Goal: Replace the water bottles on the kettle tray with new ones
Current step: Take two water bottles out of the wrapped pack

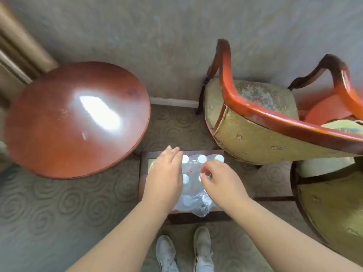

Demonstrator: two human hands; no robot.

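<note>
Head camera looks straight down at a shrink-wrapped pack of water bottles point(193, 181) sitting on a low dark stand point(144, 173) on the carpet point(59, 203), right under both hands. The left hand point(166, 177) lies flat over the pack's left side, its fingers point(172, 154) stretched out and loose, grasping nothing. The right hand point(220, 183) is just beside it, its fingers point(205, 174) pinched together at the plastic wrap point(194, 163) — they look to be nipping the film near a middle cap, though blur keeps me from being sure they have hold of it.

White caps show beyond both sets of fingertips, and a torn flap of wrap hangs off the near edge of the stand, below the wrists. No kettle tray is in sight; the round desk point(76, 118) off to the left of the left fingers is bare.

My guess is the pack is being opened to get fresh bottles out. The risk from here — a hard tug on the film could drag the whole pack toward the stand's edge, or a freed bottle could tip and roll off onto the carpet beside the shoes point(186, 252).
</note>
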